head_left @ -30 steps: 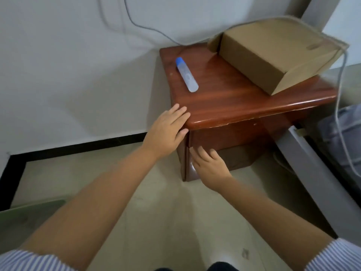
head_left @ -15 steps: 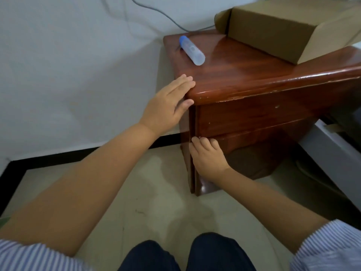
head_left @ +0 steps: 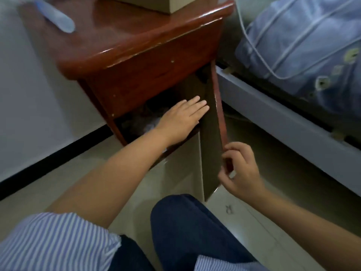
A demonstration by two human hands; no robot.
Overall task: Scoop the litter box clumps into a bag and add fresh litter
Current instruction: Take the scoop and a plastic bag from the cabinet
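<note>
- Head view: I see a reddish wooden cabinet against a pale wall, and its door stands swung out toward me, hinged on the right.
- My right hand grips the free edge of the door low down, fingers curled over the red outer face and thumb on the plain inner face.
- My left hand is flat and open, fingers straight and together, reaching across the cabinet's opening with the fingertips at the inner face of the door; it holds nothing.
- Inside the dark compartment, behind my left hand, lies something crumpled and greyish; it may be plastic bags, but it is too dim and blurred for me to tell.
- I cannot see a litter box, a scoop or litter anywhere in this view.
- On the cabinet top lie a pale blue tube, blurred, and the corner of a cardboard box.
- To the right is a grey bed frame with blue patterned bedding and a white cable draped over it.
- My striped sleeves and dark trousers fill the bottom of the picture, over a light tiled floor.
</note>
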